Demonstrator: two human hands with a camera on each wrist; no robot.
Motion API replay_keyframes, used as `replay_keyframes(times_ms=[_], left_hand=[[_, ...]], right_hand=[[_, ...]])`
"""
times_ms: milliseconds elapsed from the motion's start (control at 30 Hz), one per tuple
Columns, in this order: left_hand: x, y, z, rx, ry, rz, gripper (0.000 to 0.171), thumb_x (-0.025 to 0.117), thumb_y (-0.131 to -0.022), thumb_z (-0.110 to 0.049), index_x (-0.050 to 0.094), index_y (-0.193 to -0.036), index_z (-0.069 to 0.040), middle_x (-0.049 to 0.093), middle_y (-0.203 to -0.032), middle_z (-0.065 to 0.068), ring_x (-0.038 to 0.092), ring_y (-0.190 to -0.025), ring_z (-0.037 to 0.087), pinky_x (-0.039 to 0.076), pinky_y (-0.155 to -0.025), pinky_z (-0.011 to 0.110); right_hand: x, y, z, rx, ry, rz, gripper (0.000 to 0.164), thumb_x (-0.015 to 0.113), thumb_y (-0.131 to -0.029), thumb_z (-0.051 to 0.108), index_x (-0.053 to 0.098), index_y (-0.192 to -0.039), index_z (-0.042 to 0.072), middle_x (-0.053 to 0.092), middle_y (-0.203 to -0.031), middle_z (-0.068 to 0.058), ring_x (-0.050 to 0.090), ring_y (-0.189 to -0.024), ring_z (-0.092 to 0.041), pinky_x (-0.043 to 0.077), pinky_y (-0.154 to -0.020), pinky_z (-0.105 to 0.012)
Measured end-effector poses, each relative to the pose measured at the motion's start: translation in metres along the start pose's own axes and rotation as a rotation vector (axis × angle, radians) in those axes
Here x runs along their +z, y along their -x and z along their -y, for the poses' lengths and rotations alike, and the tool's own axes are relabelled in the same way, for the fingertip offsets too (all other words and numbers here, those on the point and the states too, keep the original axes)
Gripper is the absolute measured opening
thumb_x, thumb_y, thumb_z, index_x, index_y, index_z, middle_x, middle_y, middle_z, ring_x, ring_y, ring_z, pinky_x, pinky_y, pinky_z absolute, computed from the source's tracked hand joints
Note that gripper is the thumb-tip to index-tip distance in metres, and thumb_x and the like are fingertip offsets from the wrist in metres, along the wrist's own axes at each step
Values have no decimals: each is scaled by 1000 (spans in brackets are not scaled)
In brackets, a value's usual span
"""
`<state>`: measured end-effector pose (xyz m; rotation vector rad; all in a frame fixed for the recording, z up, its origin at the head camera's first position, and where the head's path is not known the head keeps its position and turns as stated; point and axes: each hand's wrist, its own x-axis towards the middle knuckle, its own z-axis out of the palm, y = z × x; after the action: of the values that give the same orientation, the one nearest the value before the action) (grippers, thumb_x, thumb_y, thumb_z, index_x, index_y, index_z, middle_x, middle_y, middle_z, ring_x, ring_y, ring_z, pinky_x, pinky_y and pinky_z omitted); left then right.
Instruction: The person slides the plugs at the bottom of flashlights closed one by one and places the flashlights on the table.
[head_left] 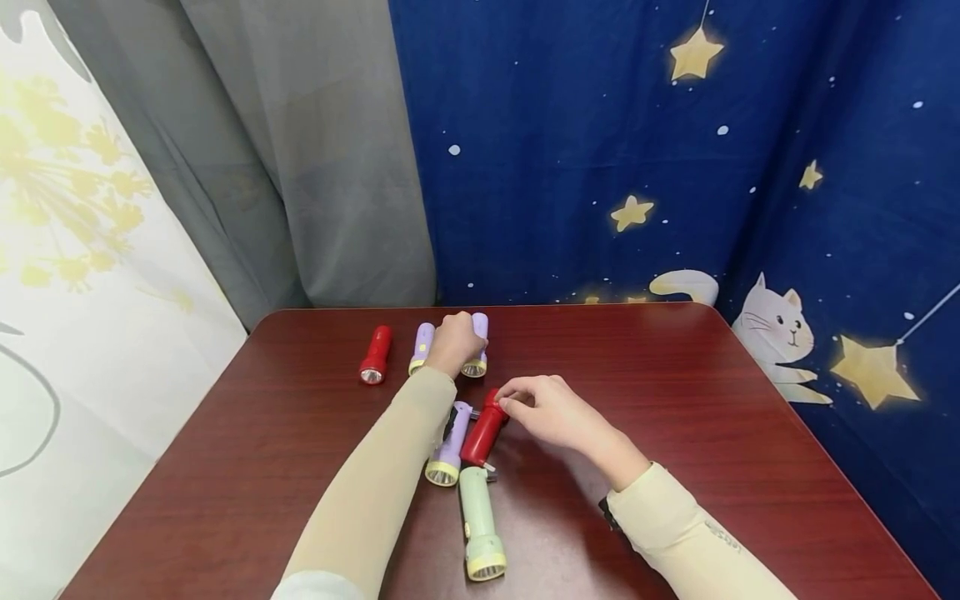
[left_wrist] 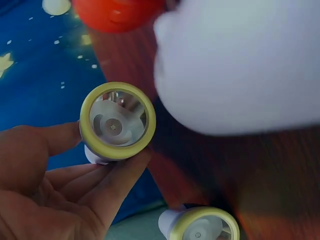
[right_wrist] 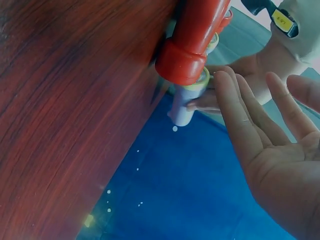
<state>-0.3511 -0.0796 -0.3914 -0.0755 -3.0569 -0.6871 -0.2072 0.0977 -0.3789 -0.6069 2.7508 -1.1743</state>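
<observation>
My left hand (head_left: 454, 343) grips a purple flashlight (head_left: 480, 327) with a yellow rim near the table's far edge. In the left wrist view, thumb and fingers lie on either side of that flashlight's lens (left_wrist: 117, 122). Just left of this hand stands a second purple flashlight (head_left: 423, 337). My right hand (head_left: 557, 412) is beside the upper end of a red flashlight (head_left: 483, 433); its fingers appear extended and spread in the right wrist view, holding nothing. Another purple flashlight (head_left: 452, 446) lies beside the red one, partly hidden by my left sleeve.
A light green flashlight (head_left: 480, 521) lies closest to me, its lens toward me. Another red flashlight (head_left: 377, 354) is at the far left of the group. Behind the dark red wooden table (head_left: 675, 358) hang a grey curtain (head_left: 345, 150) and a blue starry one (head_left: 555, 150).
</observation>
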Motion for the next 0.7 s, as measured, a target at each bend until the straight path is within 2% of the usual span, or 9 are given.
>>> replay_keyframes(times_ms=[300,567,700], left_hand=[[6,-2,2,-15,-17,93,26,69,-98,-15,72,-118,1,74,-112,19,72,-93,31,62,-91,43],[7,-1,4,-4,-43,89,25,66,-99,-13,72,-118,3,75,-113,21,73,-96,32,63,-93,43],[6,1,4,4,-53,78,23,66,-99,-12,73,-116,2,75,-111,21,74,-94,33,63,-91,43]], right_hand=[[1,-1,-1,-7,13,1,17,66,-103,21,79,-111,14,81,-100,-2,66,-86,-11,55,-76,-29],[0,-4,-1,4,34,25,15,69,-101,20,79,-112,14,81,-101,0,69,-90,-12,57,-78,-30],[0,-7,-3,3,56,50,19,75,-97,18,77,-115,12,81,-104,-5,72,-95,-17,59,-82,-32]])
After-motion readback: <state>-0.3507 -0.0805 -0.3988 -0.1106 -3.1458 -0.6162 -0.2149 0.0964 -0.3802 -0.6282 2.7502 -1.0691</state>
